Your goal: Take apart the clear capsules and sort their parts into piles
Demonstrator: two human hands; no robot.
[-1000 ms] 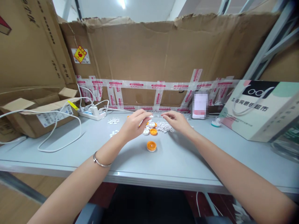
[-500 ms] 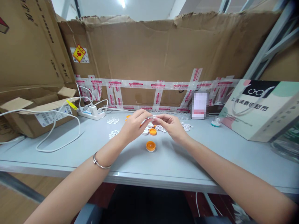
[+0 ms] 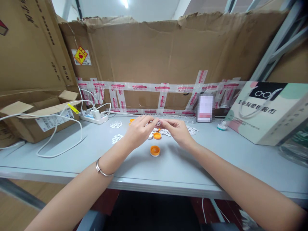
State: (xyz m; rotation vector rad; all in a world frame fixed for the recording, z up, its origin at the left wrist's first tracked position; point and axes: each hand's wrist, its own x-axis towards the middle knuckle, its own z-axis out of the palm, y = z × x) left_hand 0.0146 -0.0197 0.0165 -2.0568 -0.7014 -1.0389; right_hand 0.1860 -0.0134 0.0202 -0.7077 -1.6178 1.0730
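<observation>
Both my hands meet over the middle of the table, fingertips pinched around a small white wheel-like part [image 3: 158, 123]. My left hand [image 3: 141, 130] grips it from the left, and my right hand [image 3: 176, 131] holds its right side. Just below them lies an orange ring-shaped piece [image 3: 157, 136], beside white discs partly covered by my left hand. Closer to the front edge sits an orange cup with a white base [image 3: 155, 150]. A pile of small white parts [image 3: 165, 132] spreads behind my right hand.
White discs lie in two groups [image 3: 115, 124] [image 3: 117, 138] at left. Farther left are a power strip [image 3: 95, 119], a looping white cable and an open carton [image 3: 31, 128]. A phone [image 3: 205, 108], teal-based item [image 3: 221, 125] and paper bag [image 3: 262, 118] stand at right.
My left fingers have moved slightly right and closer to my right fingertips. The small white part has turned, so its round, spoked face now shows.
</observation>
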